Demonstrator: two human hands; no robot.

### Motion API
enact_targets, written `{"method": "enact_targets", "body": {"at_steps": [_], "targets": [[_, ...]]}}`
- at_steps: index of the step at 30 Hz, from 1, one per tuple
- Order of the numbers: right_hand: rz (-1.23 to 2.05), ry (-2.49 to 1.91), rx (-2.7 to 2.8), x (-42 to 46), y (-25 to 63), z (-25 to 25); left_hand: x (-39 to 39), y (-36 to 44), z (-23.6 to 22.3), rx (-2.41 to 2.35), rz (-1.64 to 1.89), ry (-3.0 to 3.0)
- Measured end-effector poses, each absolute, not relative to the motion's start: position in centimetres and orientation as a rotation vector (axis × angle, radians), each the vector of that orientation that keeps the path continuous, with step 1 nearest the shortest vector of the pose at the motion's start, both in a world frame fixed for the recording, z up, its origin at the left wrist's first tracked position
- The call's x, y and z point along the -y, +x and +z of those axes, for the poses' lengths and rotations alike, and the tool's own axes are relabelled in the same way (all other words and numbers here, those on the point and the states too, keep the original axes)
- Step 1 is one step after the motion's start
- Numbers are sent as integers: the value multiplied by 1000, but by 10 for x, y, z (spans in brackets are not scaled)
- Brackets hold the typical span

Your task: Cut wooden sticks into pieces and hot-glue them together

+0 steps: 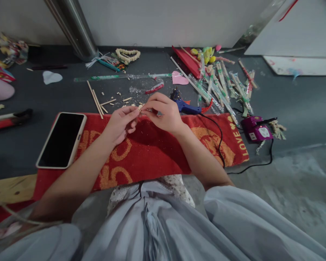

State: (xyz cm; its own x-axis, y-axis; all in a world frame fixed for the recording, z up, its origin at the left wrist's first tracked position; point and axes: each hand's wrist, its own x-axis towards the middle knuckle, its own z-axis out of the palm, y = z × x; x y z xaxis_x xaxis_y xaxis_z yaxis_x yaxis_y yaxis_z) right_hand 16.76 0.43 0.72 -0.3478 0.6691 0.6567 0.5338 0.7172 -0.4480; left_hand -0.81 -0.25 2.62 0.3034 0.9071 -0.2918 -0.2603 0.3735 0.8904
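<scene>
Over the red towel (pixel 157 156), my left hand (pixel 122 125) and my right hand (pixel 164 112) meet with their fingertips together. Between them is a small pale piece of wooden stick (pixel 139 108), mostly covered by the fingers. Both hands are closed in a pinch on it. Just beyond them lie short cut stick bits (pixel 127 99) and crumbs on the dark tabletop. Longer wooden sticks (pixel 95 99) rest left of the bits. A blue hot glue gun (pixel 188 108) lies just right of my right hand, its black cord running over the towel.
At left are a phone (pixel 62 140) and red-handled pliers (pixel 8 119). Wrapped chopsticks (pixel 220 85) pile up at right, near a purple power socket (pixel 256 128). A heart-shaped stick frame (pixel 127 55) and a metal post (pixel 76 29) stand at the back.
</scene>
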Motion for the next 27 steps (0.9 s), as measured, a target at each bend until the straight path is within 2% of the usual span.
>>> {"method": "enact_targets", "body": {"at_steps": [9, 27], "targets": [[210, -949, 2058, 0, 170, 18, 1, -7, 26, -921, 955, 902], [120, -1322, 2059, -11, 175, 9, 4, -8, 29, -887, 949, 944]]}}
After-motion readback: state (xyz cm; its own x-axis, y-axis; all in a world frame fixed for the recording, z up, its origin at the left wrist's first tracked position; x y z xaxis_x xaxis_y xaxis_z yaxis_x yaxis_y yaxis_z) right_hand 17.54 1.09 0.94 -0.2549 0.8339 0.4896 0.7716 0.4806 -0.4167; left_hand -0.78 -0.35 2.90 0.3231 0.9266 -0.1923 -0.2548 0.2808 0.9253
